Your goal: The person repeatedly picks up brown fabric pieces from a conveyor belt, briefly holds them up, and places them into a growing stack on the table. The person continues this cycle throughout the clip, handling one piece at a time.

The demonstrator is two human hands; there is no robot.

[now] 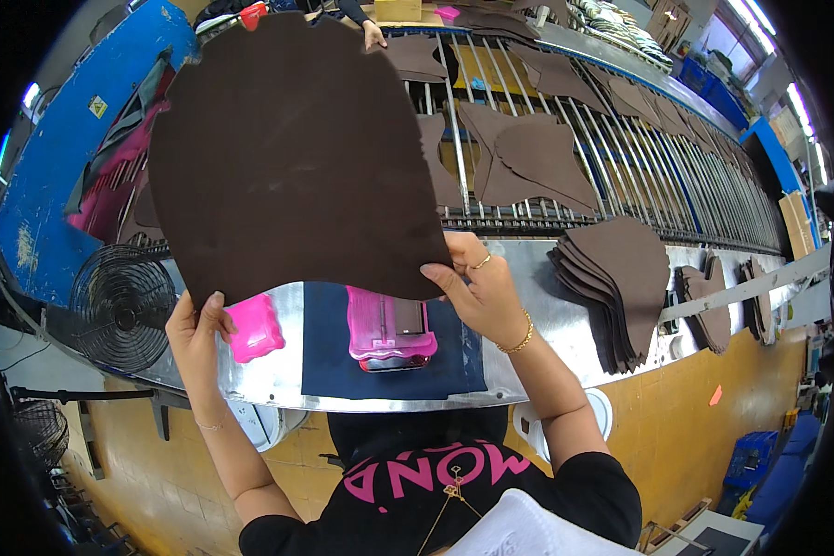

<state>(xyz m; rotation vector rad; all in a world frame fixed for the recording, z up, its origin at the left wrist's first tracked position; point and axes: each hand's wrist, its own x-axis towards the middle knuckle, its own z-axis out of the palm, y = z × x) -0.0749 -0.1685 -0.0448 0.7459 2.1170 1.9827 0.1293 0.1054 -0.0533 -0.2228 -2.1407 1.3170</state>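
- The left hand (197, 326) is closed on the lower left corner of a large dark brown leather piece (292, 153), with the thumb in front of the edge and the fingers behind it.
- The right hand (477, 287) pinches the lower right edge of the same piece, thumb on the near face and fingers at the back.
- The leather piece is held up and spread between the two hands; it rises above them and hides much of the roller conveyor (621, 157) behind.
- Just beside the left hand, toward the right hand, a small pink block (255, 326) lies on the metal table (278, 380).
- Between the hands and a little below them, a pink box-shaped tool (389, 326) sits on a dark blue mat (338, 361).
- To the outer side of the right hand, a stack of brown cut pieces (616, 278) lies on the table, near but not touching the hand.
- Beyond the right hand, more brown cut pieces (528, 162) lie spread on the conveyor.
- On the outer side of the left hand, a black wire fan (122, 306) stands at the table end.
- Far beyond the held piece, another person's hand (373, 37) shows at the conveyor's far side.
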